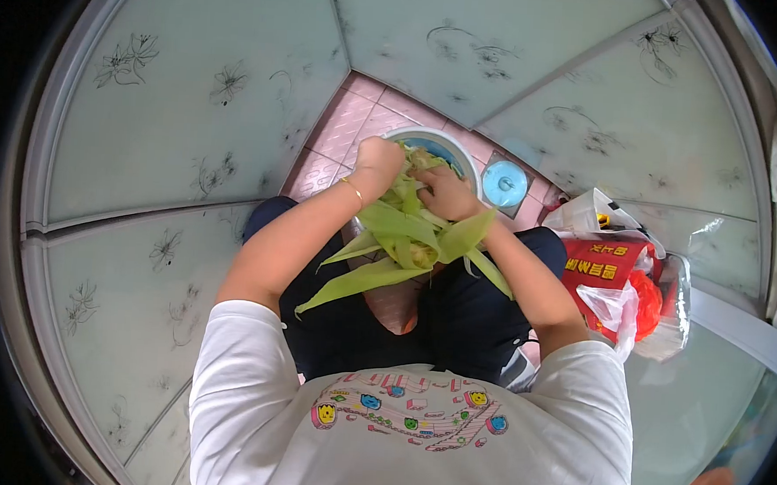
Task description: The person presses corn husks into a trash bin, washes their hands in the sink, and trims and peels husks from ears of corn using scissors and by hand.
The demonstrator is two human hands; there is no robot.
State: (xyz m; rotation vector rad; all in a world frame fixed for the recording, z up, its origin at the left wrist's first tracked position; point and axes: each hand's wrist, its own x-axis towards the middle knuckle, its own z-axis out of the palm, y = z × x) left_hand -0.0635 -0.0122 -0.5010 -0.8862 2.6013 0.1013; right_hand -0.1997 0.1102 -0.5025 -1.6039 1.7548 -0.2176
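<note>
Corn (398, 224) over the near side of the bucket (461, 146), pale green leaves fanned out from the bucket toward me. My left hand (378, 165), at the bucket's left edge, is a closed fist clamped on the leafy top; fingertips hidden. My right hand (448, 196), over the bucket's near right part, has its fingers curled round the same corn. Blue disc (505, 184) just right of the bucket; red bag (605, 270) farther right of it, nearer me. Pink tiles (335, 127) around the bucket.
</note>
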